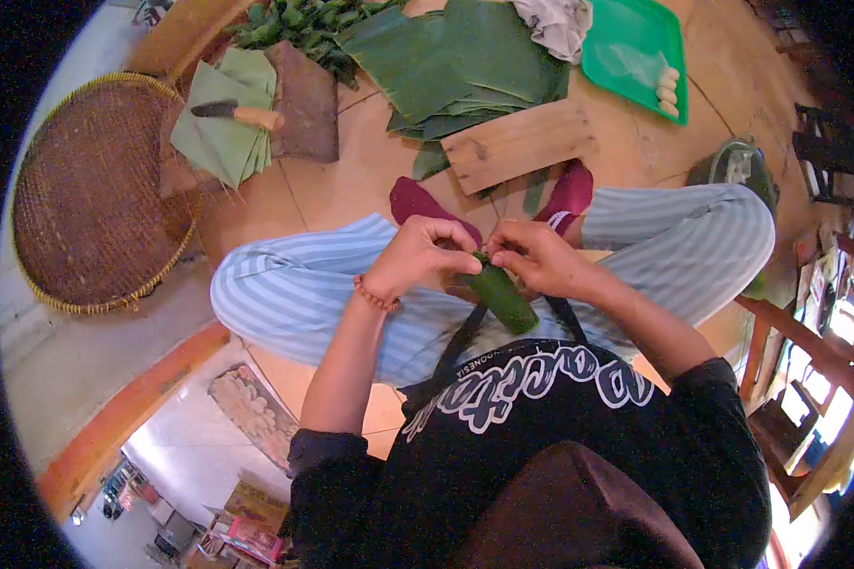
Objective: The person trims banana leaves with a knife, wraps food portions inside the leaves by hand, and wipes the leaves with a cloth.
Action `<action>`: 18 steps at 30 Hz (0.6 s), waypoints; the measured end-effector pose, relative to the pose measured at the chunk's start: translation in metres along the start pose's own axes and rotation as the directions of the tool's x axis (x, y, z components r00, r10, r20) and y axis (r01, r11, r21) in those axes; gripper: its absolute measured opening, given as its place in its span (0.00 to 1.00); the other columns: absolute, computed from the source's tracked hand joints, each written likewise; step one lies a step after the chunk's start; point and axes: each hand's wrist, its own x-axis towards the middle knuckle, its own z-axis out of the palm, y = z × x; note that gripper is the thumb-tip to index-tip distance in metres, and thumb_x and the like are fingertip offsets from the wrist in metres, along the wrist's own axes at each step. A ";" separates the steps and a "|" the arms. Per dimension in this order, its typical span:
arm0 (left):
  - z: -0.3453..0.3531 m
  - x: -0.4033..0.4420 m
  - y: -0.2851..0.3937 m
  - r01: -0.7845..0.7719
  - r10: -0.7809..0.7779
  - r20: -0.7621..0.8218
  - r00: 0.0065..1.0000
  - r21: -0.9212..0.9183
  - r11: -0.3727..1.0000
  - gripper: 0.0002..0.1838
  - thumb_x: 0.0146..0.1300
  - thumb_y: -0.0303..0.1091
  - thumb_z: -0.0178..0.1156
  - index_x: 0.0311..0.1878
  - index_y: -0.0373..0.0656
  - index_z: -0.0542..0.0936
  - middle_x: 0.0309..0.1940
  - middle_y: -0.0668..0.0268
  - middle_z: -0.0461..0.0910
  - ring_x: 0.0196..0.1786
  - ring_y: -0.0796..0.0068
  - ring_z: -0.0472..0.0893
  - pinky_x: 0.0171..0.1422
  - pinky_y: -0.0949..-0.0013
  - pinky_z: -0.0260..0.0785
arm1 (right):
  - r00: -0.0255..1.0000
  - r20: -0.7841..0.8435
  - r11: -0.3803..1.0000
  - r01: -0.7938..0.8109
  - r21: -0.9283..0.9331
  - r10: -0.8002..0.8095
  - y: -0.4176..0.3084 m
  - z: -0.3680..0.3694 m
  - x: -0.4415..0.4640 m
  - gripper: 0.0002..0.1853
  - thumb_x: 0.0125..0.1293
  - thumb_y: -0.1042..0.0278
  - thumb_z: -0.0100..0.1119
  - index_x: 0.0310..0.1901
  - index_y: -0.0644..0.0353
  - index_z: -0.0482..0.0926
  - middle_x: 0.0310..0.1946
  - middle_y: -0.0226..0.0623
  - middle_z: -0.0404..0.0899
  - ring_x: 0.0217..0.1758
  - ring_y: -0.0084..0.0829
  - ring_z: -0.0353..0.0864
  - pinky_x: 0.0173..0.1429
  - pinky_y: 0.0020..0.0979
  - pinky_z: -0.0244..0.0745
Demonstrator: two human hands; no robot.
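A rolled banana leaf packet (506,302) slants over my lap, its lower end toward my shirt. At its upper end, my left hand (432,254) pinches the leaf between thumb and fingers. My right hand (541,261) grips the same end from the other side, its fingertips close to those of the left. What lies inside the roll is hidden. Just beyond my feet, a wooden board (520,144) rests against a stack of banana leaves (465,62).
At the left, a knife (237,114) lies on cut leaf pieces (204,147), beside a round woven tray (100,199). A green tray (626,47) at the far right holds several pale rolls (668,93) and clear plastic. A crumpled cloth (555,27) touches the leaf stack.
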 end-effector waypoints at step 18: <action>0.002 -0.006 -0.001 0.170 -0.152 0.086 0.985 -0.287 0.943 0.04 0.52 0.29 0.62 0.28 0.38 0.79 0.20 0.70 0.76 0.21 0.83 0.75 0.27 0.79 0.69 | 0.997 0.065 0.999 0.032 -0.011 -0.031 0.000 -0.004 -0.004 0.07 0.56 0.72 0.55 0.34 0.64 0.71 0.24 0.33 0.72 0.27 0.21 0.71 0.30 0.25 0.66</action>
